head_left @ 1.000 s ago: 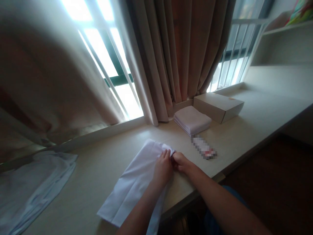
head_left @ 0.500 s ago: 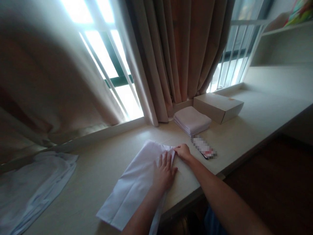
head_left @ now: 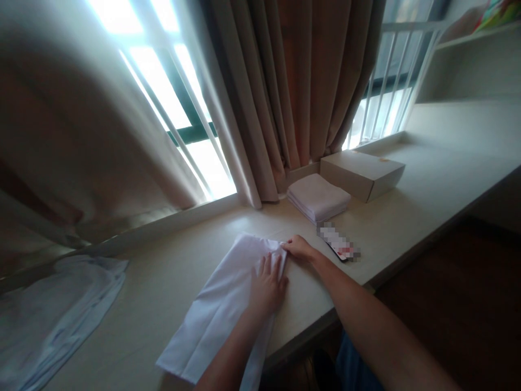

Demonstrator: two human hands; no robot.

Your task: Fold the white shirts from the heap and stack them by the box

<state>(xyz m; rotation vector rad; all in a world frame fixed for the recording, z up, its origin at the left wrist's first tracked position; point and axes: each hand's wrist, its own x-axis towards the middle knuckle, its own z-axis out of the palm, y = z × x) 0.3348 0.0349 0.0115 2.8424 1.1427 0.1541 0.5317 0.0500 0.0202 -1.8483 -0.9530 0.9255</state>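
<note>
A white cloth (head_left: pixel 220 296), folded over into a long shape, lies slantwise on the light wooden counter, and part of it hangs over the front edge. My left hand (head_left: pixel 266 285) rests flat on it near its right side, fingers spread. At the cloth's far right corner, my right hand (head_left: pixel 299 248) pinches the edge between thumb and fingers. Just beyond the right hand is a neatly folded stack of white cloth (head_left: pixel 319 196). A flat, phone-sized object (head_left: pixel 337 241), blurred out by pixels, lies in front of that stack.
A closed pale box (head_left: pixel 362 174) stands behind the folded stack. More white cloth (head_left: pixel 61 315) lies in a loose pile at the left. Long curtains (head_left: pixel 260 98) hang before barred windows along the back. The counter's front edge (head_left: pixel 391 271) runs diagonally to the right.
My right hand, still pinching the corner, has drawn it slightly left and up. The left hand stays flat on the cloth. The whole view has shifted a little.
</note>
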